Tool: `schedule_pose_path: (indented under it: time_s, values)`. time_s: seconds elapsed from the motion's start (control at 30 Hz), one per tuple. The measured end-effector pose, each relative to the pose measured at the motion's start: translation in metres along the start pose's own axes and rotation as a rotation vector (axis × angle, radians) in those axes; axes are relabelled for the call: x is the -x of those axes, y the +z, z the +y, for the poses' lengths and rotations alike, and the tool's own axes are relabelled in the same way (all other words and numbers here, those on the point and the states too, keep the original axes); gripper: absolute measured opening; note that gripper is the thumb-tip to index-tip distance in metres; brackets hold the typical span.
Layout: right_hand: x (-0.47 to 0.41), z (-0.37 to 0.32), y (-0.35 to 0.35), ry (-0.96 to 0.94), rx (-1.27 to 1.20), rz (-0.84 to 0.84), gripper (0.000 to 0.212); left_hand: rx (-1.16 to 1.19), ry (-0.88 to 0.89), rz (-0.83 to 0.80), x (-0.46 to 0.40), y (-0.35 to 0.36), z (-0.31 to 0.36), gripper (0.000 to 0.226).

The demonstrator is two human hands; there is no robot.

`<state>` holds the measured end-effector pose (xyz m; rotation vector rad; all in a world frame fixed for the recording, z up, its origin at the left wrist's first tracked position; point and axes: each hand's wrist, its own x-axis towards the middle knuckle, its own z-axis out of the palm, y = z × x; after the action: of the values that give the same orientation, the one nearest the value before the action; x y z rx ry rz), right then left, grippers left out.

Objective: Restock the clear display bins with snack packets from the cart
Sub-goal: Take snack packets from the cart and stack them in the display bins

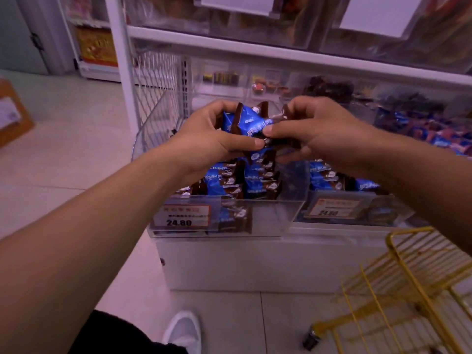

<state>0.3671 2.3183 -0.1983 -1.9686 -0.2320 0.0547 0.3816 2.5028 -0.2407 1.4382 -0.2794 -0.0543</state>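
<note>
Two bare hands are raised together above a clear display bin [268,218]. Left hand [209,135]: fingers and thumb curled round a cluster of blue-and-brown snack packets [249,121]. Right hand [314,131]: the same cluster is grasped from the opposite side, the thumb laid across the front of the wrappers. The exact count of packets in the cluster cannot be told; several crimped brown ends are seen projecting upward between the hands.

Bin contents: further packets of the same kind [229,183], stacked in rows directly beneath the held cluster, well below the bin's front wall at the right side. A price label [184,215] reading 24.80 is fixed to the front wall at the left.

Adjacent bin [355,213], to the right: like packets are held, with a second price label on its front.

Upper shelf [281,53]: white, with larger clear bins above it, contents blurred.

Yellow wire cart [413,287]: placed at lower right on the tiled floor [63,154], one black castor visible.

White shoe [185,330]: seen at the bottom edge, beside a dark trouser leg.

Cardboard box [12,113]: set at the far left on the floor.
</note>
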Motion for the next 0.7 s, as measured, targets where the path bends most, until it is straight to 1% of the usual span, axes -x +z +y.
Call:
schedule_pose_path:
  time_s: [0.1, 0.17, 0.3, 0.33, 0.4, 0.5, 0.57, 0.63, 0.7]
  values:
    - [-0.009, -0.018, -0.013, -0.095, 0.422, -0.171, 0.034, -0.116, 0.028, -0.040, 0.003, -0.006, 0.002, 0.056]
    - [-0.016, -0.029, -0.016, -0.081, 0.573, -0.290, 0.039, -0.129, 0.014, -0.031, 0.004, -0.006, 0.001, 0.057]
    - [-0.029, -0.038, -0.012, -0.106, 0.958, -0.433, 0.037, -0.119, -0.034, 0.050, 0.005, -0.003, 0.000, 0.054]
    - [-0.031, -0.037, -0.009, -0.102, 1.009, -0.461, 0.037, -0.088, -0.052, 0.055, 0.004, -0.004, 0.000, 0.051]
    - [-0.035, -0.031, -0.004, -0.104, 1.107, -0.520, 0.030, -0.045, -0.076, 0.078, 0.000, -0.009, 0.002, 0.043]
    - [-0.041, -0.022, 0.008, -0.077, 1.306, -0.636, 0.029, -0.067, -0.115, 0.193, -0.006, -0.020, 0.002, 0.030]
    - [-0.045, -0.016, 0.018, -0.020, 1.395, -0.730, 0.028, -0.101, -0.156, 0.233, -0.006, -0.024, -0.001, 0.030]
    - [-0.048, -0.007, 0.031, -0.015, 1.456, -0.788, 0.028, -0.137, -0.190, 0.203, -0.004, -0.022, -0.005, 0.031]
    - [-0.048, 0.001, 0.043, -0.062, 1.531, -0.825, 0.032, -0.158, -0.199, 0.157, -0.003, -0.020, -0.007, 0.034]
